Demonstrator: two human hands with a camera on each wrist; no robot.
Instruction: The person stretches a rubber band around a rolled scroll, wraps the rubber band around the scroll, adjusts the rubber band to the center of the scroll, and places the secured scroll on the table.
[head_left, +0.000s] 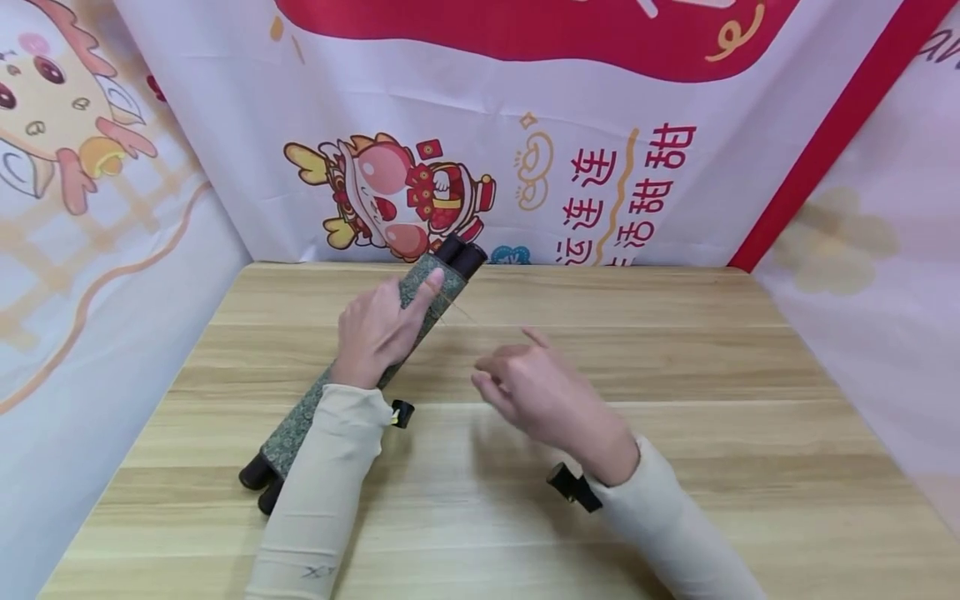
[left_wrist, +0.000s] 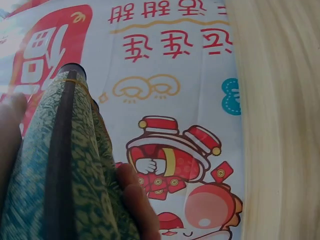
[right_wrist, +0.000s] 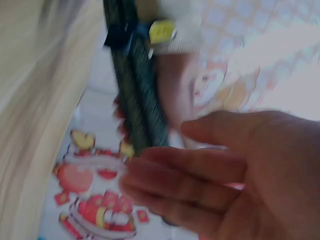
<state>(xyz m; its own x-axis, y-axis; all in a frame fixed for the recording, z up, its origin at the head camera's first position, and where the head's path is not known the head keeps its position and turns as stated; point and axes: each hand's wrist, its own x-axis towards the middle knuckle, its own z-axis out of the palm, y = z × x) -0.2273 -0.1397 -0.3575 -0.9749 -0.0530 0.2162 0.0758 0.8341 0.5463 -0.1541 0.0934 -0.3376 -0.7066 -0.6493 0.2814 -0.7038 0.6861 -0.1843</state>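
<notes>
My left hand grips a rolled scroll near its upper end, thumb lying along it. The scroll has green patterned cloth and two rollers with black end knobs. It slants from lower left to upper right above the table. A thin tan cord runs round its far end in the left wrist view; thin strands hang off it on the right side. My right hand is off to the right, apart from the scroll. The right wrist view, blurred, shows its fingers loosely bent, thumb apart, nothing between them.
A light wooden table lies beneath both hands. Behind it hangs a white and red printed cloth with cartoon figures and characters. More printed cloth walls off the left and right sides. Each wrist wears a small black camera strap.
</notes>
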